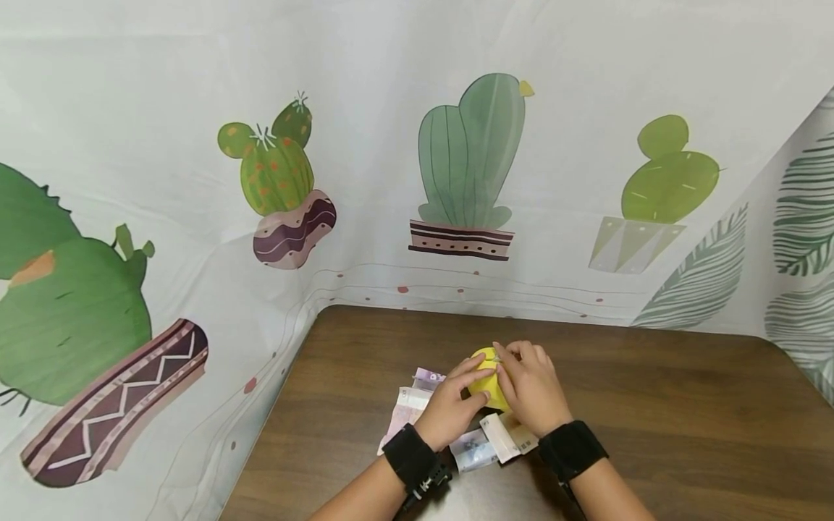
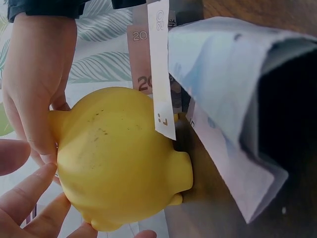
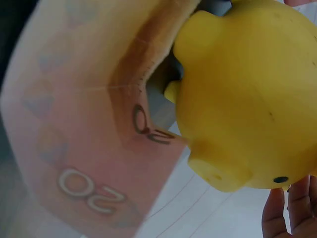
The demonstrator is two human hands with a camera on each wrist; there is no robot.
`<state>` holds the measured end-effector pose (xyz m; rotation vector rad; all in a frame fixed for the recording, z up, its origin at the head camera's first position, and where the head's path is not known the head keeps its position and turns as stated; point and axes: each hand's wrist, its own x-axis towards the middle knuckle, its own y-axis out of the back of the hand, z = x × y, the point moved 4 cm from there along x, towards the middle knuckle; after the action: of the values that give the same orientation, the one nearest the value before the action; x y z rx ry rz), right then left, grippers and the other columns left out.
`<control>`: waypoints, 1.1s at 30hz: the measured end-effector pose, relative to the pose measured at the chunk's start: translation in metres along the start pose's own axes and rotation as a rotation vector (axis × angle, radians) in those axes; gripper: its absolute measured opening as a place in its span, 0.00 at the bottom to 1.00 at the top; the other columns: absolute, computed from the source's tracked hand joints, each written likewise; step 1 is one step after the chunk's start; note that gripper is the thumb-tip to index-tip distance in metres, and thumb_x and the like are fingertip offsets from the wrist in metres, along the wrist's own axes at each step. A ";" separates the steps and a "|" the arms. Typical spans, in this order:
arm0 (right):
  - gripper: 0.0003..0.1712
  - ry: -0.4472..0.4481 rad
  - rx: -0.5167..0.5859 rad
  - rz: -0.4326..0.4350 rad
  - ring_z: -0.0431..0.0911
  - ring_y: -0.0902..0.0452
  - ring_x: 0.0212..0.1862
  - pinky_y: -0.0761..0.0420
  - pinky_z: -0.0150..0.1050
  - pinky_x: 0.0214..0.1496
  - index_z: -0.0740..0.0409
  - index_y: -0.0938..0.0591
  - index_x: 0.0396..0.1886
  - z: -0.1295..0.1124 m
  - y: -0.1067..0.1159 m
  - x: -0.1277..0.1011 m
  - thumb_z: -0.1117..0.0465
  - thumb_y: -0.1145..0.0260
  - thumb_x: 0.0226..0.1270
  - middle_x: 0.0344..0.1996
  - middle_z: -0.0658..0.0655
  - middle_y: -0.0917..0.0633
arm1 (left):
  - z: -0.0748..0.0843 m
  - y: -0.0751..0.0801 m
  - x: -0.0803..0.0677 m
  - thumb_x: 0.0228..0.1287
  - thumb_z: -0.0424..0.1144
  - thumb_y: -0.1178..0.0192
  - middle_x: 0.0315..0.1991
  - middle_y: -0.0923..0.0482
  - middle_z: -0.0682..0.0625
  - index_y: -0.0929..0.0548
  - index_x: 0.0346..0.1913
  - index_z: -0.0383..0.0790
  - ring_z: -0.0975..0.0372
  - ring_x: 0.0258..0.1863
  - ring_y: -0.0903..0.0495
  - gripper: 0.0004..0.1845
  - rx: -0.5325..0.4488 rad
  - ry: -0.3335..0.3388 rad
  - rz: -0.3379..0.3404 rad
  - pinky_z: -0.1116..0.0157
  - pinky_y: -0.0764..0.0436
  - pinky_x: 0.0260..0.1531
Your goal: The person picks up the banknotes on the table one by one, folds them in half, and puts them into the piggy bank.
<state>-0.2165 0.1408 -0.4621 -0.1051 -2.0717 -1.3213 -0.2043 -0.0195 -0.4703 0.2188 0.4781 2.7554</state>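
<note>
A round yellow piggy bank [image 1: 489, 387] stands on the table between both hands; its snout and a dark eye show in the right wrist view. My left hand [image 1: 452, 405] holds it with fingers spread over its side and top. Across from it, my right hand [image 1: 537, 387] bends over the top, its fingertips pinching a small pale bit that looks like a folded banknote [image 1: 496, 357], mostly hidden. The two hands' fingertips nearly meet there. Close below the right wrist lies a brownish folded banknote [image 1: 516, 434].
A blue banknote [image 1: 474, 450] lies in front of the piggy bank. Left of it are a pink banknote [image 1: 404, 412] and a purple banknote [image 1: 428, 378]. The brown wooden table [image 1: 677, 420] meets a cactus-print cloth [image 1: 371, 181] behind.
</note>
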 end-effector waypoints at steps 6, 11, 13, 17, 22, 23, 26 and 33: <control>0.25 -0.032 0.015 0.014 0.53 0.29 0.50 0.30 0.48 0.52 0.59 0.21 0.66 0.001 -0.002 -0.005 0.59 0.36 0.72 0.49 0.58 0.21 | 0.001 -0.001 0.000 0.70 0.39 0.42 0.77 0.36 0.54 0.19 0.65 0.47 0.50 0.80 0.44 0.22 0.006 0.005 -0.002 0.43 0.43 0.77; 0.27 -0.069 0.037 0.018 0.55 0.28 0.53 0.29 0.51 0.56 0.54 0.24 0.69 0.001 -0.001 -0.010 0.59 0.35 0.72 0.50 0.59 0.19 | 0.001 -0.001 0.000 0.70 0.39 0.42 0.77 0.35 0.52 0.19 0.65 0.47 0.50 0.79 0.43 0.22 0.012 -0.010 -0.005 0.42 0.42 0.76; 0.27 -0.076 0.041 0.024 0.55 0.27 0.54 0.28 0.53 0.58 0.53 0.25 0.69 0.001 -0.001 -0.012 0.58 0.35 0.72 0.50 0.59 0.19 | 0.001 0.000 0.000 0.70 0.40 0.41 0.77 0.35 0.53 0.19 0.65 0.47 0.51 0.79 0.42 0.22 0.018 -0.008 -0.009 0.43 0.40 0.76; 0.26 -0.080 0.059 0.029 0.56 0.27 0.56 0.28 0.55 0.60 0.53 0.24 0.69 0.000 -0.001 -0.016 0.59 0.36 0.72 0.52 0.59 0.18 | -0.001 0.003 0.002 0.68 0.42 0.39 0.76 0.35 0.53 0.21 0.67 0.46 0.53 0.77 0.38 0.24 0.009 0.010 0.003 0.46 0.37 0.75; 0.25 -0.082 0.072 0.029 0.55 0.27 0.57 0.27 0.55 0.62 0.54 0.23 0.67 -0.002 -0.002 -0.018 0.59 0.36 0.72 0.53 0.58 0.18 | -0.010 0.005 0.004 0.66 0.42 0.36 0.76 0.36 0.46 0.26 0.71 0.42 0.50 0.75 0.36 0.30 -0.059 0.052 0.043 0.48 0.31 0.71; 0.25 -0.084 0.074 0.028 0.55 0.27 0.57 0.27 0.55 0.62 0.54 0.23 0.67 -0.002 -0.002 -0.018 0.59 0.36 0.72 0.53 0.58 0.18 | -0.011 0.005 0.005 0.67 0.41 0.36 0.76 0.36 0.45 0.27 0.72 0.42 0.50 0.74 0.36 0.31 -0.072 0.066 0.047 0.49 0.29 0.70; 0.25 -0.090 0.080 0.027 0.55 0.27 0.57 0.26 0.55 0.61 0.53 0.23 0.66 -0.003 -0.002 -0.020 0.58 0.35 0.71 0.54 0.58 0.18 | -0.015 0.004 0.006 0.67 0.41 0.35 0.76 0.37 0.43 0.30 0.74 0.44 0.49 0.74 0.36 0.33 -0.086 0.089 0.055 0.50 0.27 0.69; 0.24 -0.081 0.072 0.039 0.53 0.26 0.53 0.24 0.51 0.57 0.53 0.22 0.65 -0.004 0.000 -0.023 0.58 0.34 0.71 0.55 0.57 0.17 | -0.017 0.004 0.007 0.68 0.37 0.37 0.77 0.38 0.41 0.31 0.75 0.46 0.48 0.76 0.40 0.33 -0.110 0.100 0.058 0.48 0.32 0.72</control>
<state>-0.1969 0.1435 -0.4736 -0.1691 -2.1716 -1.2358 -0.2156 -0.0260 -0.4841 0.0693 0.3494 2.8489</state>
